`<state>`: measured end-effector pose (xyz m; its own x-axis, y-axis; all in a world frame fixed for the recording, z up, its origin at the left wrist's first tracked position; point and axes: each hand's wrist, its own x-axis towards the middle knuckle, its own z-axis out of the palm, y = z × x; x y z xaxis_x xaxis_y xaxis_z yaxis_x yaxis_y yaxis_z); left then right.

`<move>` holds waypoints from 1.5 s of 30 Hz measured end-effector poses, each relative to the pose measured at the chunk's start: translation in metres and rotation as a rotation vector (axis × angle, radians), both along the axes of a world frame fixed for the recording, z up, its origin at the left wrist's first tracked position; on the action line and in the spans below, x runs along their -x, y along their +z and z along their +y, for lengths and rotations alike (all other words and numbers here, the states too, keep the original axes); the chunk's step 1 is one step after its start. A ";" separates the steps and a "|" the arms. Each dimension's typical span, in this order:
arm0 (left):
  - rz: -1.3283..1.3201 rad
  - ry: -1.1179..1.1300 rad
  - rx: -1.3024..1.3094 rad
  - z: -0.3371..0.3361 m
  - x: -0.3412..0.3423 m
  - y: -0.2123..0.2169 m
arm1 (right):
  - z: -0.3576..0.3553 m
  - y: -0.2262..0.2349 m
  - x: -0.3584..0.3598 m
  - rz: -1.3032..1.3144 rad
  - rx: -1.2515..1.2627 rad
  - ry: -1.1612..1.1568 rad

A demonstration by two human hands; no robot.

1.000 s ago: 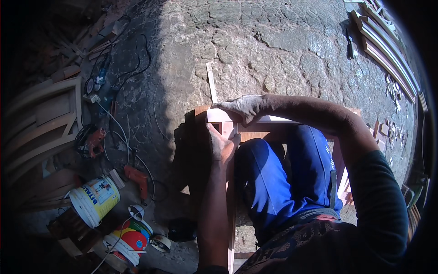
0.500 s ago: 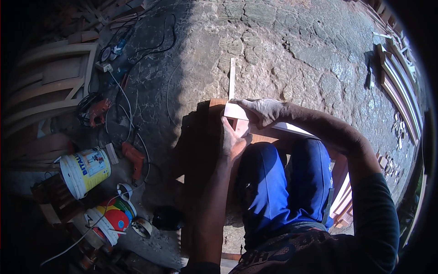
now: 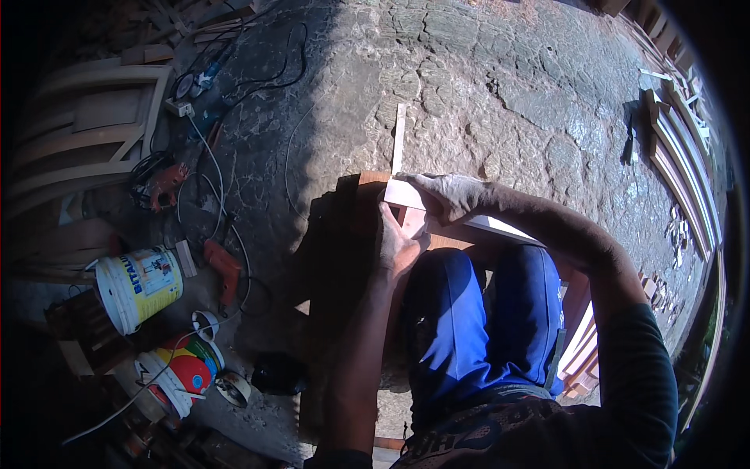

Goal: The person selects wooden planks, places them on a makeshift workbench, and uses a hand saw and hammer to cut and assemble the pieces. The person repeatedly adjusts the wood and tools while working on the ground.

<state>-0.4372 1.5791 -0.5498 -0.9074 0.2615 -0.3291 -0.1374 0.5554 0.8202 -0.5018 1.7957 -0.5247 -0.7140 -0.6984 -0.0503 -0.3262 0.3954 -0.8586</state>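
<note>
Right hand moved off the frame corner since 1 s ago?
No. The right hand stays pressed on the wooden frame's top corner, just below the thin wood strip on the ground. Everything shifts together, so the head camera moved.

— Any room beyond the wooden frame (image 3: 469,223)?
— Bare stone floor (image 3: 500,86) ahead, only a thin wood strip (image 3: 399,139) lying there.
— And leftward?
— Blocked: cables (image 3: 211,168), drill (image 3: 224,270), white bucket (image 3: 141,285).
</note>
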 end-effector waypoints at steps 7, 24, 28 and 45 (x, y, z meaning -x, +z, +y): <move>0.063 -0.022 0.050 0.000 0.001 0.001 | 0.002 -0.006 0.001 -0.091 -0.102 -0.005; 0.001 0.002 0.009 0.000 0.001 0.004 | 0.000 0.013 0.005 -0.227 -0.126 0.028; 0.027 0.002 0.036 0.003 -0.001 0.005 | 0.001 0.012 0.002 -0.117 -0.127 0.010; 0.016 0.117 -0.296 -0.011 -0.015 -0.079 | -0.012 0.023 0.005 -0.228 -0.176 -0.003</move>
<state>-0.4226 1.5678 -0.6287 -0.9415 0.2373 -0.2395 -0.1717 0.2738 0.9463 -0.5066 1.7837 -0.5020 -0.6723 -0.6626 -0.3302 -0.1312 0.5456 -0.8277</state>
